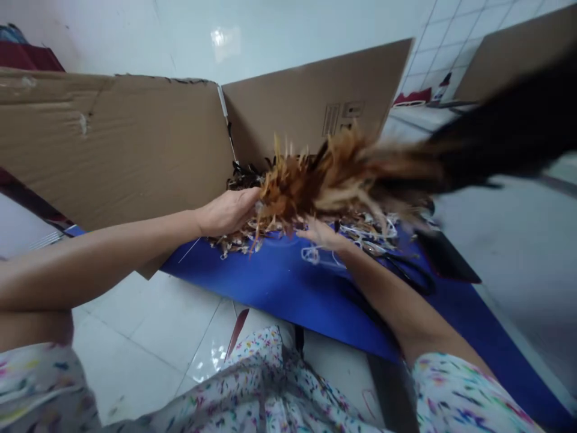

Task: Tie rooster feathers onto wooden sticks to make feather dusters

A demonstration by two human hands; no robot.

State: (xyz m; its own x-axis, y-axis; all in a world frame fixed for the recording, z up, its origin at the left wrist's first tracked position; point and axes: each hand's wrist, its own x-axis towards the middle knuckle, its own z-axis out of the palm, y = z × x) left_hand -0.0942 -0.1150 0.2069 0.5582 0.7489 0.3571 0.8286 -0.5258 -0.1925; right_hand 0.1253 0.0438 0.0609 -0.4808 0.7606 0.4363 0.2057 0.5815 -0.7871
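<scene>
A long feather duster (306, 186), brown and fluffy near me and black towards the upper right, lies across the view, its far end blurred. My left hand (232, 211) is closed around its near end, with the fingertips hidden behind feathers. Just below the brown feathers is my right hand (322, 233), its fingers stretched out to the left and partly covered; I see nothing clearly held in them. White string (311, 255) hangs in loops beside that hand. Loose feathers (237, 240) are heaped on the blue tabletop (279, 282) under the duster.
Tall cardboard panels stand at the left (135, 144) and at the back (288, 102). Black-handled scissors (412, 273) lie right of my right forearm, near a dark flat object (448, 255). A small bottle (442, 88) stands at the far right.
</scene>
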